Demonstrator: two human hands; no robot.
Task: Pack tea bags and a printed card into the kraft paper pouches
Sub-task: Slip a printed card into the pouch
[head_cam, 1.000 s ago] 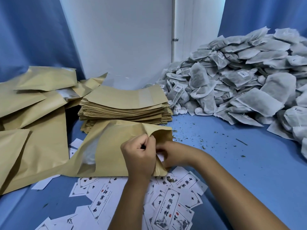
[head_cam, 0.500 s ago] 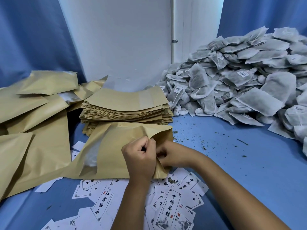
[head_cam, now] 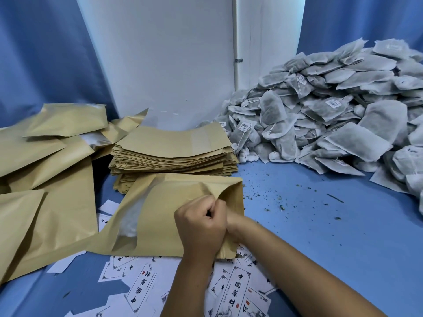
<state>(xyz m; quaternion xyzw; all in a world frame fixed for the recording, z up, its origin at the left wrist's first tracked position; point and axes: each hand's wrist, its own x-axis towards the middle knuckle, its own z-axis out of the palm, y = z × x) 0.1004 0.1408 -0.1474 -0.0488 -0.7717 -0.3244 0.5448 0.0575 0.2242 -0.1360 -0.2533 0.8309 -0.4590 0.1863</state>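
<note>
Left hand pinches kraft pouch mouth at its right end; right hand mostly hidden, grip unclear.

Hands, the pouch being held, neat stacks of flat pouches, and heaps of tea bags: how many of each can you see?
Hands: 2 (left hand, right hand)
Held pouch: 1
Neat pouch stack: 1
Tea bag heap: 1
Total: 5

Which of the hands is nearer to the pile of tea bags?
The right hand: it is at the kraft pouch mouth, on the side toward the pile of tea bags. The left hand grips the pouch just beside it, farther away.
</note>
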